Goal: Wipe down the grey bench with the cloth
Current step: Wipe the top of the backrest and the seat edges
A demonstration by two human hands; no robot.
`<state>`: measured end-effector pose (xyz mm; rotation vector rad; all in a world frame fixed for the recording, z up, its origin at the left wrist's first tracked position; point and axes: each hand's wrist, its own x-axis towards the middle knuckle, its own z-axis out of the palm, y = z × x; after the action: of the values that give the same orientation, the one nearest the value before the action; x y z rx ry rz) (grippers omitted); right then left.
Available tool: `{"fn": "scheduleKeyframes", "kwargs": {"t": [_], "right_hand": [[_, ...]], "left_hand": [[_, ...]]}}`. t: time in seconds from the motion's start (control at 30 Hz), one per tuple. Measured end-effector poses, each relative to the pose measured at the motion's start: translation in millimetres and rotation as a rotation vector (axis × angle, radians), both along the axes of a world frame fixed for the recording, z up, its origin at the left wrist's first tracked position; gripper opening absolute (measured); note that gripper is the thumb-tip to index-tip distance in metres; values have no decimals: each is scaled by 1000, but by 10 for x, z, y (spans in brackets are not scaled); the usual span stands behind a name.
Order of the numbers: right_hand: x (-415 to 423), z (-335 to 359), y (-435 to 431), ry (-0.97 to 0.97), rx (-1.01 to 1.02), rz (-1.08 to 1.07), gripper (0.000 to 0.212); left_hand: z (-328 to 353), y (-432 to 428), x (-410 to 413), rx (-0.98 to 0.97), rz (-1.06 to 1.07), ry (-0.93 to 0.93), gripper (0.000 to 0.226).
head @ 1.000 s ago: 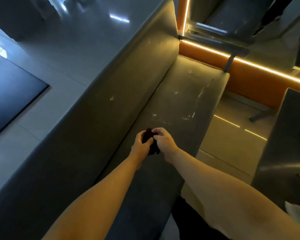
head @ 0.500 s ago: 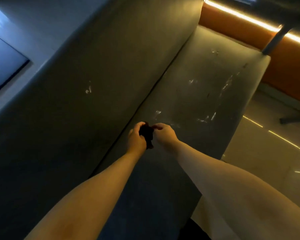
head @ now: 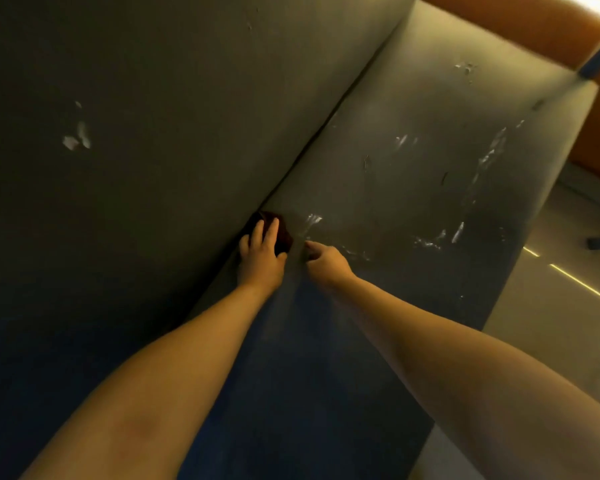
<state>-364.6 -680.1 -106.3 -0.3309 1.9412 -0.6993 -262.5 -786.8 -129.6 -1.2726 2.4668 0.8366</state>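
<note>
From the head view, a second ago you had the cloth (head: pixel 284 237) bunched between both hands, lifted clear of the seat. That has changed. Your left hand (head: pixel 261 252) now has the dark cloth down on the grey bench (head: pixel 413 188), tucked into the crease where the seat surface meets the backrest (head: pixel 153 133). Its fingers (head: pixel 267 230) lie spread and fairly straight over the top of the cloth, pressing it flat rather than clutching it.

Your right hand (head: pixel 326 260) has let go. It sits just beside the cloth, apart from it, with the forefinger reaching out and the other fingers loosely curled. It holds nothing, and whether it rests on the surface or hangs just above I cannot tell.

You have also leaned in, so the seat fills more of the frame. That brings the pale scuff marks (head: pixel 312 221) close: one sits just beyond the cloth, and more run across the middle and far edge of the seat. Another patch shows on the backrest to your left.

For the task, I judge that the handover is finished and the wiping is only starting. The cloth is in contact at the inner edge and nearly all of the seat lies ahead of it. A stroke outward from the crease would meet the nearest mark first, though those marks may be worn covering and not dirt.
</note>
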Motion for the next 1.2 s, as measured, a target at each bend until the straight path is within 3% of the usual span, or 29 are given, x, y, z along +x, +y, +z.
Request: {"fn": "scheduleKeyframes", "kwargs": {"t": [0.2,0.43,0.5,0.57,0.63,0.73,0.9,1.07,1.2], "right_hand": [[101,-196,190,177,25,33,61],[282,-128,429,208,96,77,63],[318,-81,411,216,101,145,66],[349,-60,406,228,114,206,68],[375,-64,419,271,136,234,69],[428,-105,465,303,126,255,72],[369,-243,597,210,-31,12,62],[283,-292,659,202,-88,-208,50],[316,-234,688,133,-90,-281,49]], "left_hand": [[-266,149,69,-172,2,206,51],[-187,719,439,34,-237,249,43],[-119,551,518,-59,-263,322,43],[-84,231,622,-230,-152,371,47],[-86,-77,726,-286,-47,305,52],[-218,-94,750,-272,-62,219,61],[-400,364,461,-246,193,276,55],[-486,1019,415,-265,-87,331,45],[-337,1215,423,-117,-185,301,53]]}}
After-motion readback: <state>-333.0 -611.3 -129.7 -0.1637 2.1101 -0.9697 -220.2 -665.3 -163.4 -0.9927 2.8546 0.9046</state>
